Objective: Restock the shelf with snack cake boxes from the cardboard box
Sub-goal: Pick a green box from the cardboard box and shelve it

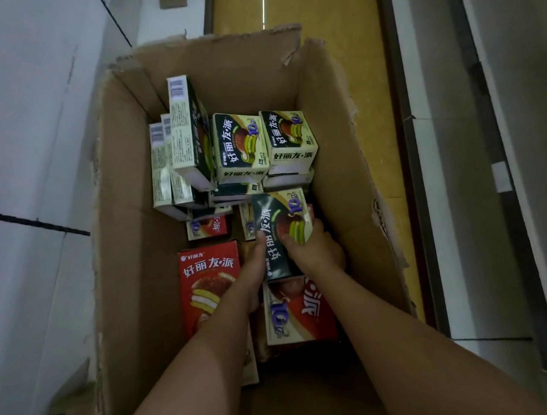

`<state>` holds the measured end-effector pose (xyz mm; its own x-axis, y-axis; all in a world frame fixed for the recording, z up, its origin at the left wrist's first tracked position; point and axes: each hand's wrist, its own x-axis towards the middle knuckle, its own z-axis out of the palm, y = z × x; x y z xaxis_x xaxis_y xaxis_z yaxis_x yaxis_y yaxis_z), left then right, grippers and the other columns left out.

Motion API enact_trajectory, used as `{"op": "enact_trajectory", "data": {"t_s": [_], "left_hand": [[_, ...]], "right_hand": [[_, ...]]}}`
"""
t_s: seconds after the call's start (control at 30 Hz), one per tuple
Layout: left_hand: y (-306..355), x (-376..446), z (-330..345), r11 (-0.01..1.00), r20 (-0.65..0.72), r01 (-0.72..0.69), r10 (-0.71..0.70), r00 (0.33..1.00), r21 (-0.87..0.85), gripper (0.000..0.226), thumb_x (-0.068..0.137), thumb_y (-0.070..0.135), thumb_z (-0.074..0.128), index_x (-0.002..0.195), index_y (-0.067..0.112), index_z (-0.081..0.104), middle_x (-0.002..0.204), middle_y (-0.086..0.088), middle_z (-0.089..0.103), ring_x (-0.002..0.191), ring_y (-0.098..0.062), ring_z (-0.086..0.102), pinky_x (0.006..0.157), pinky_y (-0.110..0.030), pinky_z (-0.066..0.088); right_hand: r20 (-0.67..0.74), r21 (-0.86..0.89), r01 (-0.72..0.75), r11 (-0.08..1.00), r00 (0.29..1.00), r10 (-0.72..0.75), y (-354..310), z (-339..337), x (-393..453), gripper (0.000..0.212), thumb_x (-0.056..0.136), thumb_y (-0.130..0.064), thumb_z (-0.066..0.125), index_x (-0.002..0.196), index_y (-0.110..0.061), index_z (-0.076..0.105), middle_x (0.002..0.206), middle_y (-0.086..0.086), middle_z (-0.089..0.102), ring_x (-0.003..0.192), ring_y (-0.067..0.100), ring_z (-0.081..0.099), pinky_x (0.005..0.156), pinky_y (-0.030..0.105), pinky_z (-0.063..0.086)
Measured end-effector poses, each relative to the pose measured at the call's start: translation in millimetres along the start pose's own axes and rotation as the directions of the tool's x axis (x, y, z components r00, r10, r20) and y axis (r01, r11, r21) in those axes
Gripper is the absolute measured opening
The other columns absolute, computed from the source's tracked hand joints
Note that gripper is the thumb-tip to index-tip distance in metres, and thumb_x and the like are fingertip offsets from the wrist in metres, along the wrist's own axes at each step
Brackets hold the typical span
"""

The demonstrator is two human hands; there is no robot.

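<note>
Gripping a dark green snack cake box (279, 232) between both hands, left hand (253, 271) and right hand (318, 252) curled on its sides, near the cardboard box's (137, 276) right wall

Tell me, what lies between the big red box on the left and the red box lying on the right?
In the head view, the left hand and its forearm lie between the red boxes.

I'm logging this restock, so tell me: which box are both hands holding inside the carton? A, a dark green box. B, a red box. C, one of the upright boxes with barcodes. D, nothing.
A: the left hand and right hand both grip the dark green box, above the red boxes.
</note>
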<state>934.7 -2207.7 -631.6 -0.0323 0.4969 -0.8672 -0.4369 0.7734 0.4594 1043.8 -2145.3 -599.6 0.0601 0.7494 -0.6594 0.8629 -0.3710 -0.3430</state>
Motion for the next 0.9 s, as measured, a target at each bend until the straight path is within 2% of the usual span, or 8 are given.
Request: {"op": "enact_trajectory", "data": {"t_s": [0.17, 0.27, 0.37, 0.53, 0.63, 0.7, 0.8, 0.9], "left_hand": [[-9.5, 7.1, -7.9, 0.999, -0.062, -0.052, 0.051, 0.997, -0.013, 0.097, 0.051, 0.097, 0.05, 0.131, 0.041, 0.052, 0.134, -0.006, 0.058, 0.117, -0.031, 0.059, 0.098, -0.053, 0.046], [19.5, -46.5, 3.9, 0.99, -0.029, -0.069, 0.066, 0.997, -0.127, 0.09, 0.068, 0.088, 0.036, 0.123, 0.021, 0.063, 0.119, -0.015, 0.067, 0.108, -0.033, 0.065, 0.098, -0.05, 0.048], [31.4, -71.8, 2.8, 0.98, -0.008, -0.089, 0.089, 0.996, -0.176, 0.08, 0.086, 0.074, 0.02, 0.115, 0.015, 0.066, 0.108, -0.018, 0.07, 0.096, -0.03, 0.069, 0.083, -0.041, 0.054], [51.7, -114.4, 0.2, 0.976, -0.017, -0.178, 0.178, 0.984, -0.127, 0.079, 0.084, 0.075, 0.024, 0.118, 0.017, 0.065, 0.109, -0.016, 0.071, 0.101, -0.032, 0.067, 0.091, -0.044, 0.052], [64.3, -141.9, 0.6, 0.964, -0.05, -0.232, 0.227, 0.973, -0.128, 0.077, 0.078, 0.077, 0.031, 0.121, 0.023, 0.063, 0.111, -0.012, 0.071, 0.104, -0.03, 0.067, 0.099, -0.047, 0.048], [71.2, -160.9, -0.7, 0.963, -0.049, -0.24, 0.235, 0.971, -0.125, 0.081, 0.074, 0.084, 0.036, 0.122, 0.026, 0.064, 0.115, -0.011, 0.07, 0.108, -0.029, 0.066, 0.103, -0.049, 0.044], [80.9, -177.2, -3.0, 0.966, -0.023, -0.212, 0.211, 0.977, -0.15, 0.083, 0.076, 0.083, 0.041, 0.123, 0.019, 0.065, 0.118, -0.016, 0.067, 0.111, -0.033, 0.064, 0.104, -0.051, 0.043], [93.0, -187.9, -5.6, 0.976, -0.041, -0.188, 0.184, 0.982, -0.111, 0.075, 0.087, 0.071, 0.035, 0.119, 0.012, 0.067, 0.109, -0.019, 0.07, 0.103, -0.036, 0.066, 0.094, -0.048, 0.049]], "right_hand": [[-0.021, 0.021, 0.05, 0.999, 0.999, -0.049, -5.6, -15.2, -20.2, 0.076, 0.082, -0.067, 0.051, 0.139, -0.02, 0.035, 0.13, 0.01, 0.053, 0.116, 0.032, 0.052, 0.092, 0.042, 0.047], [-0.076, -0.045, 0.125, 0.991, 0.989, -0.128, -19.8, -30.3, -38.4, 0.071, 0.083, -0.068, 0.05, 0.133, -0.019, 0.04, 0.127, 0.012, 0.052, 0.116, 0.033, 0.048, 0.091, 0.04, 0.043], [-0.098, -0.06, 0.162, 0.985, 0.981, -0.167, -37.6, -52.4, -59.5, 0.074, 0.08, -0.068, 0.055, 0.131, -0.015, 0.043, 0.128, 0.012, 0.051, 0.12, 0.033, 0.045, 0.093, 0.041, 0.039], [0.057, 0.389, 0.043, 0.92, 0.996, -0.071, -53.1, -75.0, -83.8, 0.084, 0.065, -0.051, 0.08, 0.126, -0.008, 0.043, 0.127, 0.01, 0.053, 0.119, 0.03, 0.051, 0.099, 0.044, 0.045], [0.112, 0.584, 0.042, 0.811, 0.985, -0.131, -56.6, -88.9, -101.2, 0.054, 0.071, -0.033, 0.083, 0.106, -0.011, 0.048, 0.11, 0.007, 0.06, 0.106, 0.026, 0.06, 0.093, 0.042, 0.051], [0.157, 0.661, 0.051, 0.748, 0.966, -0.204, -59.5, -100.8, -112.5, 0.036, 0.076, -0.03, 0.079, 0.096, -0.01, 0.057, 0.104, 0.009, 0.067, 0.097, 0.025, 0.066, 0.089, 0.041, 0.054], [0.176, 0.689, 0.072, 0.721, 0.948, -0.264, -66.7, -117.5, -127.4, 0.042, 0.078, -0.039, 0.076, 0.105, -0.009, 0.066, 0.102, 0.009, 0.071, 0.092, 0.026, 0.069, 0.087, 0.039, 0.055], [0.164, 0.785, 0.041, 0.619, 0.948, -0.271, -63.9, -133.0, -146.2, 0.035, 0.083, -0.029, 0.073, 0.108, -0.006, 0.066, 0.099, 0.013, 0.073, 0.089, 0.029, 0.07, 0.082, 0.04, 0.057]]}}
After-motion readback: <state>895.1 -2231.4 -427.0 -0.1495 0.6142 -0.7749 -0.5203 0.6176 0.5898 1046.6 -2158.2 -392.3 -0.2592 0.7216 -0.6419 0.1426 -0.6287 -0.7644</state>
